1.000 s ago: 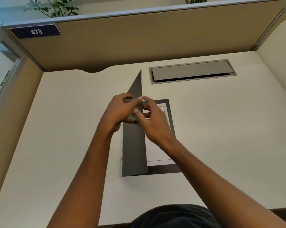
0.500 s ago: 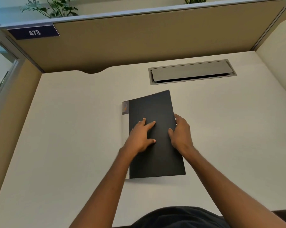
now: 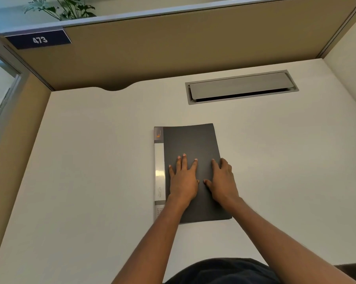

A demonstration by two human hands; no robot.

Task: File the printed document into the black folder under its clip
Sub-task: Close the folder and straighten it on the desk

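Observation:
The black folder (image 3: 190,140) lies closed and flat in the middle of the white desk (image 3: 91,160), its pale labelled spine strip (image 3: 159,171) along the left side. My left hand (image 3: 184,177) rests palm down on the cover with its fingers spread. Beside it, my right hand (image 3: 223,179) lies flat near the folder's right edge, fingers apart. Neither hand grips anything. The printed document and the clip are hidden under the closed cover.
A grey cable hatch (image 3: 241,87) is set into the desk behind the folder. Tan partition walls (image 3: 173,44) close the desk at the back and on both sides; a plate reading 473 (image 3: 40,39) sits top left.
One second ago the folder stood open with the document showing and both hands at its clip. The cover has since swung shut, and both hands have flattened onto it.

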